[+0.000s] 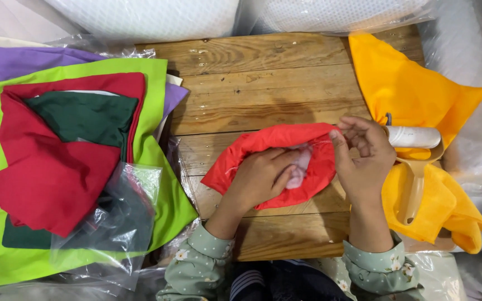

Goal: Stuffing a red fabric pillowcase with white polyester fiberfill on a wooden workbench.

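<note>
Two hands at work over a red cloth (274,150) lying mid-counter (263,78), on bare wooden planks

Left hand (260,175) pressed flat on the cloth, fingers (285,161) together and curled over a wad of white stuffing (301,167) that shows at the cloth's opening; not clear whether gripping it or only pushing on it

Right hand (364,159) at the cloth's right edge, fingers (344,134) pinched together by the rim, seemingly on a fine thread, too thin to tell for sure

Just right of that hand, a lint roller (414,150) with white roll and tan handle, lying on crumpled yellow cloth (408,83) at the counter's right side

Well apart on the left, a pile of cloths: dark green (85,117) on red (51,173), on lime green (157,206), with purple (12,61) underneath; clear plastic bag (112,223) over the pile's lower part

White padded rolls (157,17) in plastic along the far edge

Sage sleeves (196,267) with small flowers at both wrists
</note>
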